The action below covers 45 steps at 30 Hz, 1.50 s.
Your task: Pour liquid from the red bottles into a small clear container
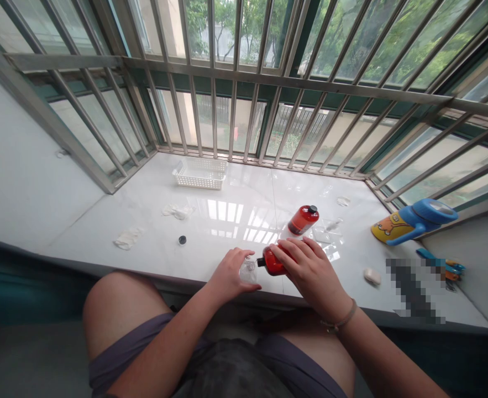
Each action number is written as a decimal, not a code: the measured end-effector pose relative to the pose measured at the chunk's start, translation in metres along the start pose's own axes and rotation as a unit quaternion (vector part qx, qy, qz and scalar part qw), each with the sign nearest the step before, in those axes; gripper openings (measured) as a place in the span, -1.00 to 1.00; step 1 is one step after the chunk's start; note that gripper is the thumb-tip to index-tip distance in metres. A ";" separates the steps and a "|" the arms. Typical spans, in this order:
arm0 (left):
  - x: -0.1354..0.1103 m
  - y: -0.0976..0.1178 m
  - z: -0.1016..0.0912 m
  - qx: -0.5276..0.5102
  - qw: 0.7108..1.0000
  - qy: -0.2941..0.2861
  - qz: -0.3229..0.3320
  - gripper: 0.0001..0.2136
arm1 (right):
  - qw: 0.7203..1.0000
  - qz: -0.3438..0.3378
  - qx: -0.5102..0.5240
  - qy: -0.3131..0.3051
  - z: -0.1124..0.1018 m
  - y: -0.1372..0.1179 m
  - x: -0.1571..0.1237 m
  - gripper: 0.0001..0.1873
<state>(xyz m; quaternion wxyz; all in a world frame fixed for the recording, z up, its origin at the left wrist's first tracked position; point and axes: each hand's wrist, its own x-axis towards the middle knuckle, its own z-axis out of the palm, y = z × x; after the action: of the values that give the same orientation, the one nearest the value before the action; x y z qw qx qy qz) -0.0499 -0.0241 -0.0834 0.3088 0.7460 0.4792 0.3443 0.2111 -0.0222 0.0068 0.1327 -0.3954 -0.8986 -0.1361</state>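
Note:
My left hand (233, 272) is closed around a small clear container (248, 270) near the front edge of the white sill. Tipped on its side, a red bottle (273, 262) with a black neck is gripped from above by my right hand (305, 265). The bottle's neck points left at the clear container's top, almost touching it; whether liquid flows I cannot tell. Behind them stands a second red bottle (303, 220) with a black cap on. A loose black cap (182, 240) lies to the left of my hands.
A white perforated basket (200, 176) sits at the back left. Crumpled tissues (129, 237) lie on the left. To the right are a blue and yellow tumbler (412, 221), a white earbud-like case (372, 276) and clear plastic pieces (327, 230). Metal bars (244, 72) close off the back.

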 end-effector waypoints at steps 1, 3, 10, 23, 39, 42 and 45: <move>0.000 0.000 0.000 -0.001 1.000 0.001 0.000 -0.17 | 1.000 0.000 0.000 0.001 0.000 0.000 0.000 -0.43; 0.000 0.000 0.000 -0.002 1.000 0.001 -0.001 -0.16 | 1.000 0.000 -0.002 0.001 -0.001 0.000 0.000 -0.44; 0.000 0.000 -0.001 0.000 1.000 -0.004 -0.004 -0.16 | 1.000 -0.003 -0.008 0.003 -0.002 0.000 0.001 -0.45; -0.001 -0.001 0.001 0.006 1.000 0.000 0.000 -0.17 | 1.000 -0.007 -0.019 0.009 -0.004 0.000 0.002 -0.46; -0.001 0.000 -0.001 -0.001 1.000 0.005 0.001 -0.17 | 0.999 -0.016 -0.024 0.020 -0.010 -0.001 0.005 -0.41; -0.001 0.000 0.000 -0.001 1.000 0.000 -0.007 -0.16 | 0.999 -0.014 -0.026 0.013 -0.011 -0.001 0.006 -0.42; -0.001 -0.002 0.001 -0.003 1.000 -0.003 -0.012 -0.17 | 0.999 -0.016 -0.027 0.009 -0.012 -0.001 0.006 -0.41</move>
<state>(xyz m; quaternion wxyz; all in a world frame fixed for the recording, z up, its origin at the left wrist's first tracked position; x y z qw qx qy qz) -0.0507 -0.0244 -0.0855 0.3165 0.7406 0.4861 0.3393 0.2085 -0.0229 0.0200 0.1279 -0.3836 -0.8994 -0.1661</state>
